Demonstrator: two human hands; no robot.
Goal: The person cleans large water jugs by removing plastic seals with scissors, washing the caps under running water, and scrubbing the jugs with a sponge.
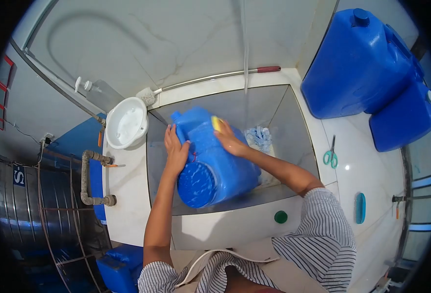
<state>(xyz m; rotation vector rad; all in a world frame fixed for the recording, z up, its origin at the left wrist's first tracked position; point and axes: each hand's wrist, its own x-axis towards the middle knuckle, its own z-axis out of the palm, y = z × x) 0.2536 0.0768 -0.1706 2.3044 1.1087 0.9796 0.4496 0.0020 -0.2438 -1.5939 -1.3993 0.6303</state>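
A blue plastic jug (235,173) lies tilted in the grey sink basin (293,141), its round blue lid (196,185) toward me and streaked with suds. My left hand (176,150) is closed around the jug's handle on the left side. On the jug's upper right, my right hand (229,140) presses a yellow sponge (217,123) against the surface. A thin stream of water (246,53) falls behind the jug. Blue-and-white crumpled cloth or netting (259,138) lies in the basin to the right of the jug.
A white bowl (126,123) and pump bottle (101,94) stand left of the basin. A long-handled brush (210,78) spans the back ledge. Blue jerrycans (354,68), scissors (330,158) and a teal brush (360,208) are right; a green cap (281,217) is on the front ledge.
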